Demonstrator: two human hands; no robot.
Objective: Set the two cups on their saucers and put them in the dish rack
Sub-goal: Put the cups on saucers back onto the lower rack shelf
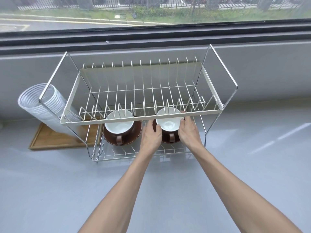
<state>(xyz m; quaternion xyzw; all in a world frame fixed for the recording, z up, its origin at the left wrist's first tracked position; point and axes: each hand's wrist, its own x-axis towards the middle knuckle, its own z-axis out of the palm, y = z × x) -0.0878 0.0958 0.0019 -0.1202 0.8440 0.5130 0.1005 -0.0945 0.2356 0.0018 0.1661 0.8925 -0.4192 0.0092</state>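
Head view, looking down over a grey counter (50, 190) below a window.

Count: two cups, two saucers, one two-tier wire dish rack (148, 115), two hands.

Left cup (119, 126): white inside, brown outside, upright on its brown saucer (134, 132), on the lower tier of the rack. Handle faces the camera. The front rail of the upper tier crosses its far rim.

Right cup (169, 125): same make, also upright on the lower tier, handle toward the camera. Its saucer (165, 141) shows only as a dark sliver under the cup; most of it is covered by the hands and the cup.

Left hand (150, 136): curled at the left side of the right cup and saucer, thumb at the cup's rim. Right hand (189, 132): wrapped on the right side, fingertips at the rim. Both appear to grip the cup-and-saucer set between them; whether the set rests on the wires or is lifted, cannot tell.

Upper tier holds nothing but its plate dividers.

Also present: one ribbed white hose (42, 106) at the rack's left end, its lower end hidden behind the rack frame; one wooden tray (55, 140) under it, partly covered by the rack.
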